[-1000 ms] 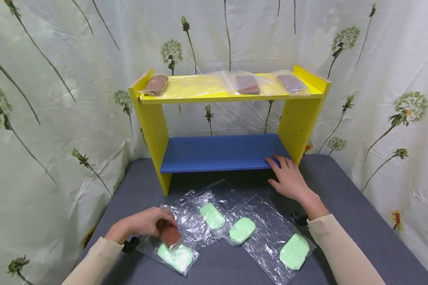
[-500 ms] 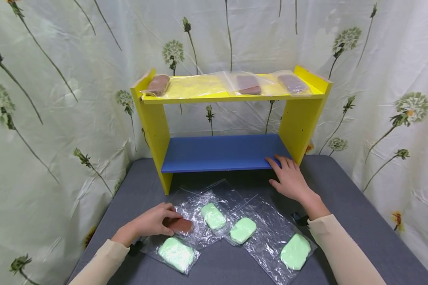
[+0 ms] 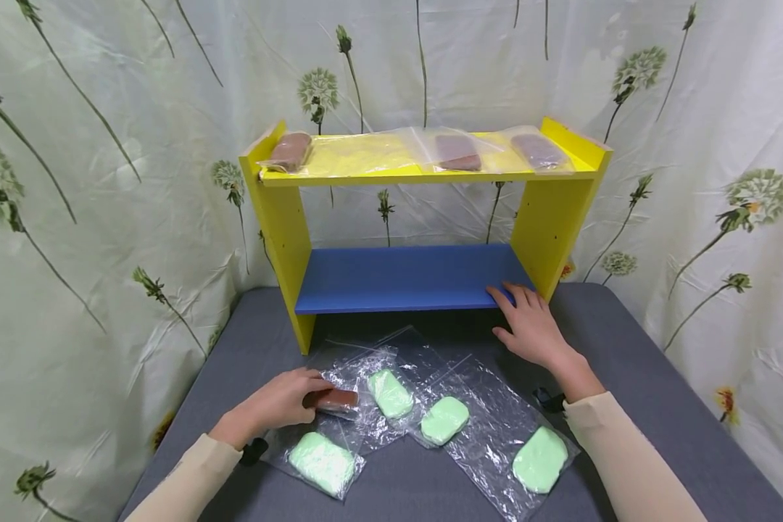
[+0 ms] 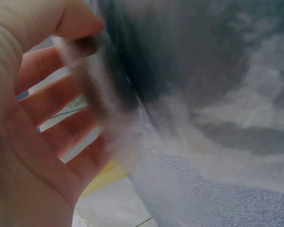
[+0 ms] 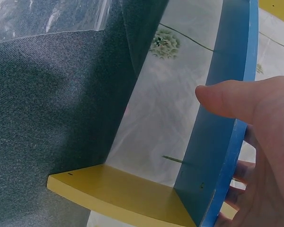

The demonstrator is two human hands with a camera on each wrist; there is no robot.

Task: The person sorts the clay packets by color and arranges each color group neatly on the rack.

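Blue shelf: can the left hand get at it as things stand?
Likely yes: the left hand holds a brown block, but nothing blocks the left front of the blue shelf.

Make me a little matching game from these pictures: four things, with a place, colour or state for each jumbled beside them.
1. Lower shelf
2. Upper shelf
3. Green blocks
4. Front brown block

A. Pinched by the left fingers
B. On the table, in clear bags
C. Blue
D. Bearing three bagged blocks

Pairs: 1-C, 2-D, 3-B, 4-A
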